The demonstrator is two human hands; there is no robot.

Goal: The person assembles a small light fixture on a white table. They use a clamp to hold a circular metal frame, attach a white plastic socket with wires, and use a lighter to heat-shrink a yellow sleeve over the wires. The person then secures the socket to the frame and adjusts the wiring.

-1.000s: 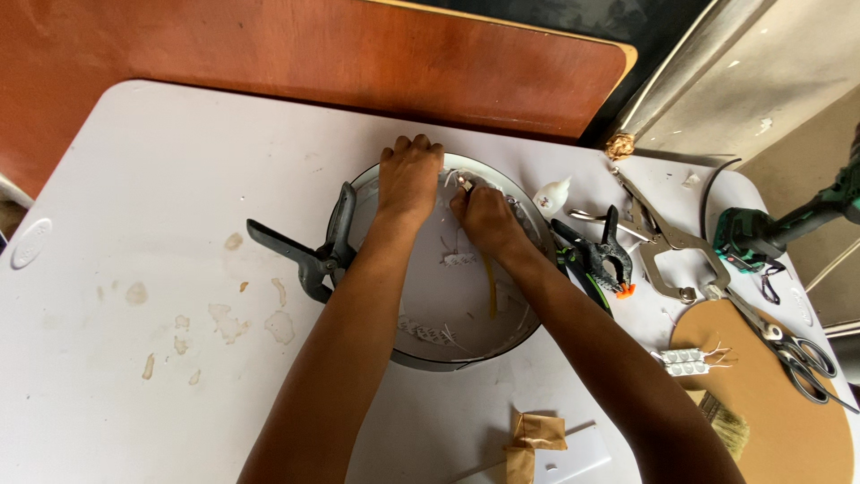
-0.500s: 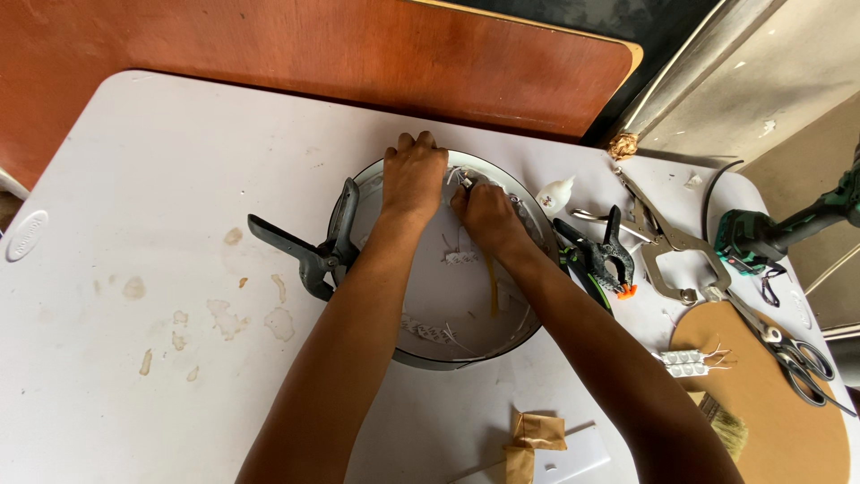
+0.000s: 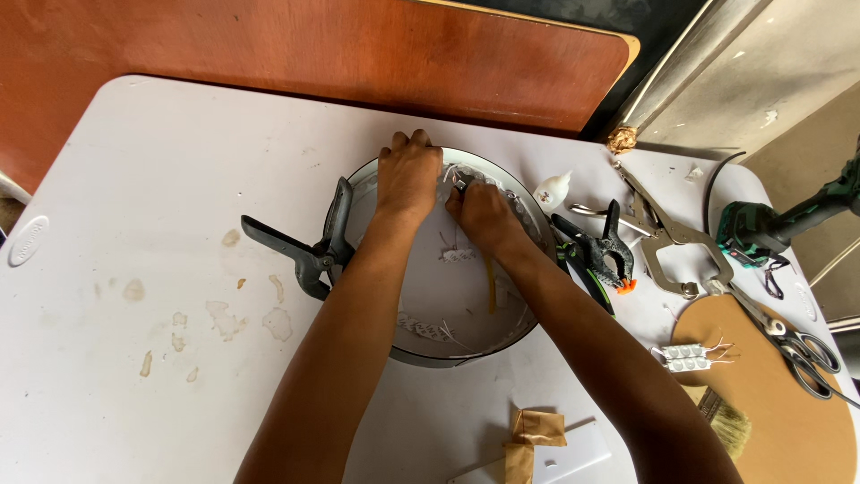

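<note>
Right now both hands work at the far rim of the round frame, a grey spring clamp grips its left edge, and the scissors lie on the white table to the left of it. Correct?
Not quite. The head view shows the scissors on the right, lying on the brown round board, not left of the round frame. The rest holds: left hand and right hand at the far rim, grey spring clamp on its left edge.

One head-worn view, steeply downward and close over the white table [image 3: 134,179], forearms entering from below.

Two spring clamps [image 3: 309,251] [image 3: 602,255], one round tray [image 3: 448,354], one scissors [image 3: 802,345], one brush [image 3: 730,421] (partly hidden).
</note>
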